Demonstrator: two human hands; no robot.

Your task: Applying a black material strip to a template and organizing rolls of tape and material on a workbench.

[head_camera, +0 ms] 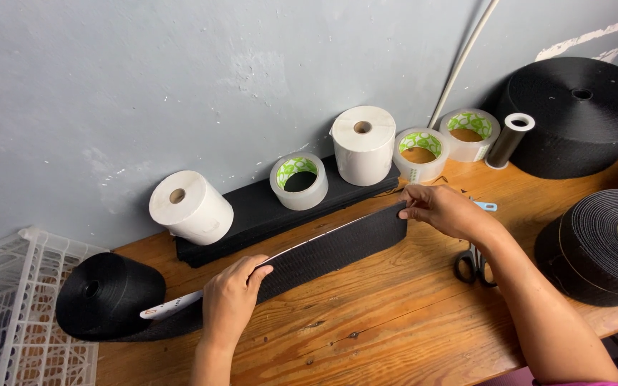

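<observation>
A wide black strap (pixel 337 246) stretches across the wooden table (pixel 380 322), pulled off a black roll (pixel 105 293) lying at the left. My left hand (pixel 232 297) pinches the strap together with a white ruler (pixel 169 309) that runs along its upper edge. My right hand (pixel 443 209) grips the strap's free right end, holding it taut above the tabletop. Black-handled scissors (pixel 472 264) lie on the table just below my right wrist.
Along the grey wall stand two white paper rolls (pixel 363 143), three clear tape rolls (pixel 298 180), a dark thin roll (pixel 509 139) and a stack of black strips (pixel 266 214). Large black strap rolls (pixel 581 114) sit at the right. A white plastic crate (pixel 8 314) is at the left.
</observation>
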